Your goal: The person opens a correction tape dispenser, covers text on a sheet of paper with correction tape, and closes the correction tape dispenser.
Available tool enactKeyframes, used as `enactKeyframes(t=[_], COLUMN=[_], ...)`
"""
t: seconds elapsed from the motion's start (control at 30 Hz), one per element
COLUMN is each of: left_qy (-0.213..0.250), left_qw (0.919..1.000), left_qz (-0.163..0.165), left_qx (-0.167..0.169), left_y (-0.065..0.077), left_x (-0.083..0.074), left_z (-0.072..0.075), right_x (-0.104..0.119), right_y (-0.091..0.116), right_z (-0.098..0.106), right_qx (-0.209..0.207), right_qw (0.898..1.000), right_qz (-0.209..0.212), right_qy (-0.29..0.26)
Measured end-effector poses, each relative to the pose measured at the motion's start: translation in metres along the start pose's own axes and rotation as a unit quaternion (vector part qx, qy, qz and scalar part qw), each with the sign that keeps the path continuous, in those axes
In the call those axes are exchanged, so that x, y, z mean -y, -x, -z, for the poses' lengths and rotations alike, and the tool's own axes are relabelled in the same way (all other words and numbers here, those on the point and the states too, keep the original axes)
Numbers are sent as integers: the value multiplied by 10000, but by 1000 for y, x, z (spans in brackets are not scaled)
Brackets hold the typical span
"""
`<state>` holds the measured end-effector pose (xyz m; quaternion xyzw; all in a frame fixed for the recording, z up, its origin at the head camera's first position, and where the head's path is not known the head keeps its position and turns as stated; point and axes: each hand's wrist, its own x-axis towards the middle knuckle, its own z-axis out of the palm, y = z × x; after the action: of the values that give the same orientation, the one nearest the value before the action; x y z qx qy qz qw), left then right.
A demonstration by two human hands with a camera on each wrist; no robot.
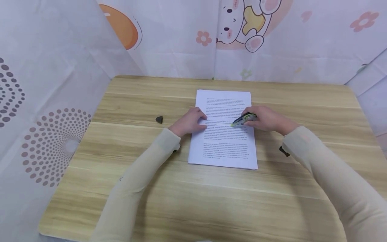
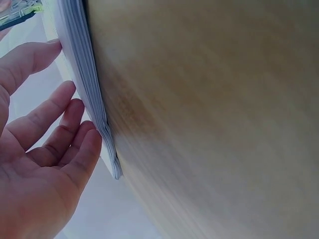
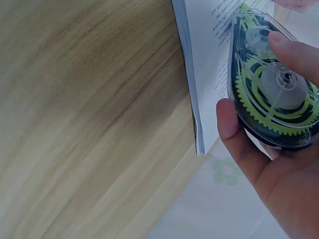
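Note:
A stack of printed paper [image 1: 223,153] lies on the table, its layered sheet edges [image 2: 84,69] showing in the left wrist view. My right hand [image 1: 267,119] grips a correction tape dispenser [image 3: 279,79] with a clear case and green gears inside. In the head view the dispenser's tip points left and down, right at a line of text mid-page. Across the page, my left hand [image 1: 189,121] rests at the stack's left edge. Its fingers [image 2: 50,117] are spread and gently bent, fingertips on the top sheet near the edge.
A small dark, wedge-shaped piece [image 1: 159,119] lies on the wooden table [image 1: 211,201] left of my left hand. Patterned white curtains [image 1: 175,43] hang along the table's back and left sides.

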<state>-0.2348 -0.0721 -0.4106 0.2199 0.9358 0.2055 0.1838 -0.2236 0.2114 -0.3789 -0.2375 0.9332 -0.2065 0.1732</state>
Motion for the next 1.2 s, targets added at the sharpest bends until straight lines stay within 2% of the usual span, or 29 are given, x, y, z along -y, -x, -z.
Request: enactKeyframes(t=[0.27, 0.53, 0.67, 0.93, 1.2], left_qy=[95, -31, -57, -26, -145], left_qw=[10000, 10000, 10000, 9999, 9996], left_qz=[27, -7, 9, 99, -111], left_qx=[2, 20, 16, -25, -198], left_y=[0, -3, -3, -2, 0], left_x=[1, 2, 2, 0, 2], left_z=[0, -3, -2, -1, -4], right_x=[-3, -11, -13, -17, -20], right_y=[4, 10, 11, 13, 21], right_z=[-3, -11, -12, -14, -13], right_qx=[-162, -450, -474, -631, -877], right_qw=[9997, 9976, 9965, 9928, 9840], right_qz=[109, 84, -88, -171, -576], right_qy=[-166, -526, -689, -1003, -1439])
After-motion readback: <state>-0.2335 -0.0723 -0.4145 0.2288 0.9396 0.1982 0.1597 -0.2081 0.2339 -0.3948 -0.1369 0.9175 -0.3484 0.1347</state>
